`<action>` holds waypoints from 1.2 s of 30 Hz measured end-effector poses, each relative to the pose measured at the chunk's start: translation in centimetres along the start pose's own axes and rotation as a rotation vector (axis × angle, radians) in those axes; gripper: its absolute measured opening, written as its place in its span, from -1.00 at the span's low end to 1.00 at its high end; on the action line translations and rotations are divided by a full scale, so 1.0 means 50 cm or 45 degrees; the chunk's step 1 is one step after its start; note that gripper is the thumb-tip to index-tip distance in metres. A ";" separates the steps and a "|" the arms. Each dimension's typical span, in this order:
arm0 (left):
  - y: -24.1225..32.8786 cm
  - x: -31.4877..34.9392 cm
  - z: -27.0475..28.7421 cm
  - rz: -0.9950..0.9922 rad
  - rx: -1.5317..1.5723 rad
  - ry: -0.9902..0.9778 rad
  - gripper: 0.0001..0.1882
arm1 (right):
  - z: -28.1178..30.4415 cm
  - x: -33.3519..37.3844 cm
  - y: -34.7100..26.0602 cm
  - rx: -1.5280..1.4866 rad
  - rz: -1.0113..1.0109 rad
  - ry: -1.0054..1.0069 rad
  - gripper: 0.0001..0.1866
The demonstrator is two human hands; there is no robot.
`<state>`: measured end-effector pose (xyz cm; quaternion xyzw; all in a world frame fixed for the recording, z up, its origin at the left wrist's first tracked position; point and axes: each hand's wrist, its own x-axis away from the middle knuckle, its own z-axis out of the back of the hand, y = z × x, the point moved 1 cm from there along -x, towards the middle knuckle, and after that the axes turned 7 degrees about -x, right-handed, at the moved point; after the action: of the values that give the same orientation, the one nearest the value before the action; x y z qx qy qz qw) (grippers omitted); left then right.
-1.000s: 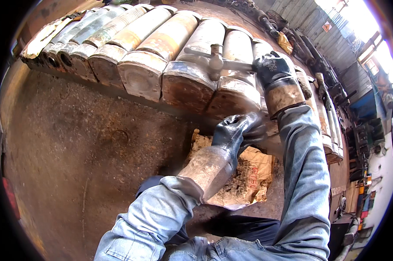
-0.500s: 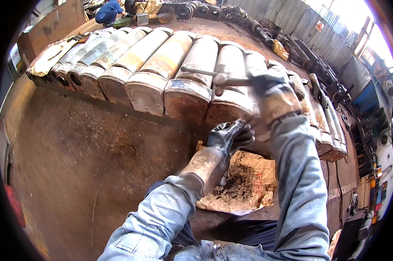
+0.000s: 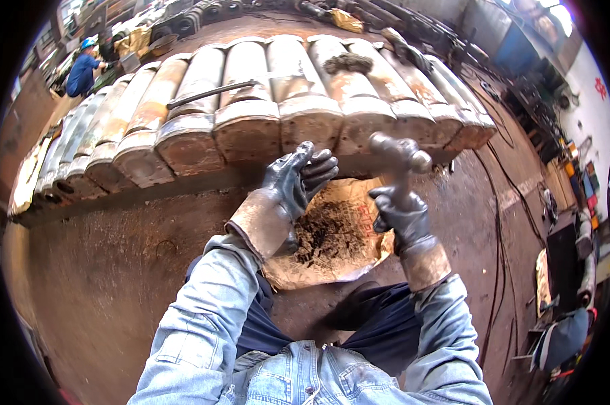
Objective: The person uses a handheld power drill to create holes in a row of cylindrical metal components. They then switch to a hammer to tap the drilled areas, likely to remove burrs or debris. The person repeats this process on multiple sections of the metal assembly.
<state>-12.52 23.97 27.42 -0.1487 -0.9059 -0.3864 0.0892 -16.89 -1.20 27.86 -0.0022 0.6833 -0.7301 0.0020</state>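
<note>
My right hand (image 3: 405,219), in a black-palmed work glove, is closed round the handle of a hammer (image 3: 401,154). The hammer's blurred metal head stands up above the fist. My left hand (image 3: 298,177), gloved alike, has its fingers curled in front of a row of worn metal cylinders (image 3: 251,67). Something dark shows below its wrist, but what the fingers hold is hidden. Beneath both hands a torn brown paper sack (image 3: 359,202) lies on the floor with dark scrapings (image 3: 328,233) on it. A thin steel bar (image 3: 212,93) rests across the cylinders.
A dark rag (image 3: 347,64) and a dark, glove-like bundle (image 3: 407,50) lie on the cylinders. Cables (image 3: 501,236) run along the floor at right, near cluttered shelving. A person in blue (image 3: 82,71) crouches at far left.
My right hand has come down and back from the cylinders, with the hammer now upright. The view has swung right. The left hand stays near the cylinders' front ends.
</note>
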 end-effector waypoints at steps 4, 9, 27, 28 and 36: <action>-0.072 -0.035 -0.047 0.121 -0.031 -0.129 -0.39 | 0.032 0.089 0.046 -0.322 -0.316 -0.097 -0.79; -0.177 -0.066 -0.110 0.165 0.146 -0.276 -0.47 | 0.065 0.113 0.108 -0.273 -0.522 -0.175 -0.79; -0.137 -0.312 -0.111 0.028 -0.518 0.112 -0.76 | 0.066 0.066 0.113 -0.616 -0.686 -0.012 -0.82; -0.134 -0.311 -0.131 0.016 -0.550 0.168 -0.73 | 0.070 0.066 0.118 -0.622 -0.699 0.002 -0.81; -0.111 -0.365 -0.133 0.000 -0.557 0.235 -0.54 | 0.043 0.041 0.121 -0.660 -0.771 -0.032 -0.81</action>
<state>3.05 11.83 23.17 -0.1284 -0.7885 -0.5856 0.1372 -18.93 -3.74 21.95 -0.2131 0.8132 -0.5011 -0.2055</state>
